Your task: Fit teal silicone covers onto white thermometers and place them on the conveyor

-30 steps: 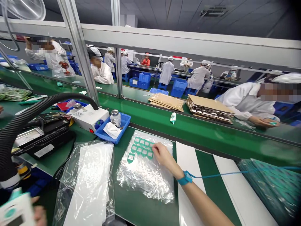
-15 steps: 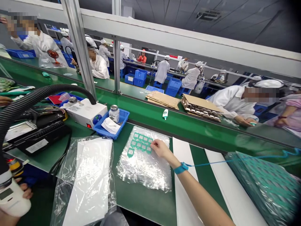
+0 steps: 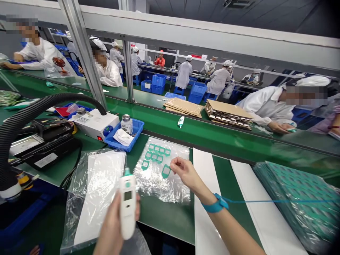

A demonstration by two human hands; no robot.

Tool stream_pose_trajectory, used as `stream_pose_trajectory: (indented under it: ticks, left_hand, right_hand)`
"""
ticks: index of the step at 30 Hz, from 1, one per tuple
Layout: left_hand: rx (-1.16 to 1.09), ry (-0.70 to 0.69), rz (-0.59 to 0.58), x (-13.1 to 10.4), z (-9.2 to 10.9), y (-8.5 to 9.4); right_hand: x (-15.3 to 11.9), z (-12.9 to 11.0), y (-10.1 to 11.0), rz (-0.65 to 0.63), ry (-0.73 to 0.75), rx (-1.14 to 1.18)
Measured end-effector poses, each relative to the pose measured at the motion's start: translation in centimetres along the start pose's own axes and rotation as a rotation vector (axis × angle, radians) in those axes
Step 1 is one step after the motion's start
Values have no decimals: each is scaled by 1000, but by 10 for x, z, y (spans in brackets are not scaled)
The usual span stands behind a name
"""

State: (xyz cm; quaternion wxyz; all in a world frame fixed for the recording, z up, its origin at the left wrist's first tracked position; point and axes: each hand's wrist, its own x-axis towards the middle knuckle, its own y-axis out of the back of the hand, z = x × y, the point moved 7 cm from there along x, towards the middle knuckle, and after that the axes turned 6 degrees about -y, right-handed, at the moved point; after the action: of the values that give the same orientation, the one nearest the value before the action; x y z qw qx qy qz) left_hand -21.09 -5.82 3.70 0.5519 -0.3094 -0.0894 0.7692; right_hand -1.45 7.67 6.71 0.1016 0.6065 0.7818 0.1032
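Note:
A white thermometer-like device (image 3: 128,209) with a green tip and a small dark screen stands upright in my left hand (image 3: 113,221), in front of the plastic-covered papers. My right hand (image 3: 183,171), with a blue strap at its wrist, pinches one green frame-shaped piece (image 3: 166,171) by its right edge, over the clear plastic sheet (image 3: 170,193). Several more green frames (image 3: 154,157) lie in rows on that sheet, up and to the left of the pinched one.
Left are a blue tray (image 3: 135,136) with a bottle, a white box (image 3: 97,124) and a black hose (image 3: 53,101). White strips (image 3: 208,198) and bagged green sheets (image 3: 300,202) lie right. Beyond the green conveyor (image 3: 156,120), people in white work.
My left hand has brought the device from the far left to the front middle. The green frame at my right fingertips has come away from its row, toward me.

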Motion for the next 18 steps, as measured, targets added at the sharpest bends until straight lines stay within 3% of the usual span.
stream_pose_trajectory:
  ticks: [3, 6, 10, 18]
  left_hand:
    - [-35, 128, -232, 4, -40, -53]
    - [-11, 162, -299, 6, -62, -75]
    - [46, 165, -330, 3, -75, -87]
    - [150, 139, -353, -7, -77, -92]
  right_hand:
    - [-37, -19, -3, -48, -8, 85]
    - [-63, -24, -1, -48, -23, 62]
    - [-79, -16, 8, 2, -49, 44]
    - [-93, -13, 10, 20, -43, 12]
